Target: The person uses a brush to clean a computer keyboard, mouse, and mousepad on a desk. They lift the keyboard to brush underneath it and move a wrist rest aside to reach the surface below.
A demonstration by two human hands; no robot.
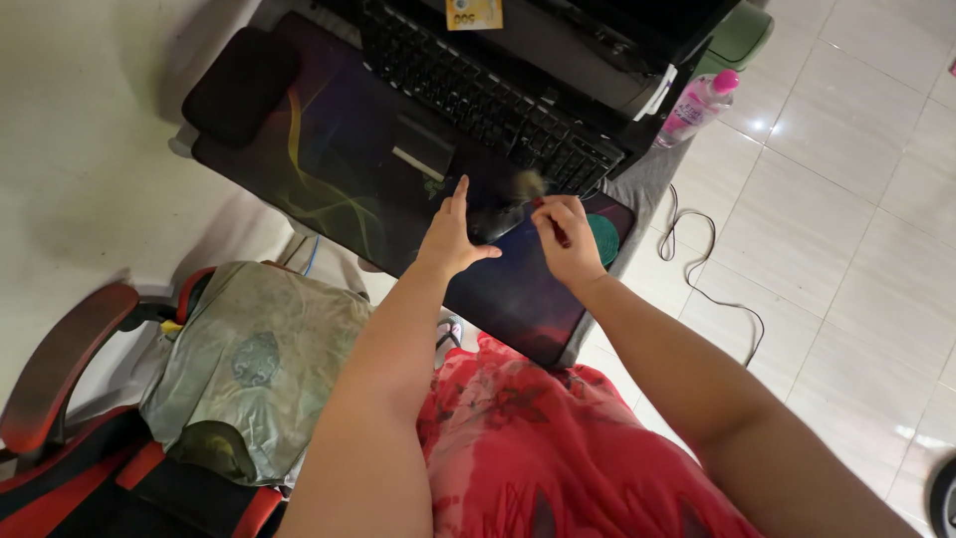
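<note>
My right hand [568, 234] is pinched shut around a small brush [543, 199] with a reddish handle, and its pale bristle tuft points up and away from me, toward the near edge of the black laptop keyboard [478, 95]. The brush's long axis runs from my fingers out to the bristles, slanting toward the laptop's front right corner, so the tuft sits just beside the lowest row of keys; I cannot tell whether it is actually touching them. My left hand [450, 237] lies just to the left of the right one, spread flat with the fingers fanned and the thumb out, the palm pressing down on a dark mouse [495, 221] or on the mat around it; the blur there keeps me from telling which. Both hands work over the right half of the long dark desk mat [339, 169], near its right-hand end, and the right hand is the nearer one to the keys. A round teal object [603, 237] peeks out just beyond my right wrist, at the mat's right edge. A pink-capped bottle [697, 105] stands well apart, past the laptop's right corner.
</note>
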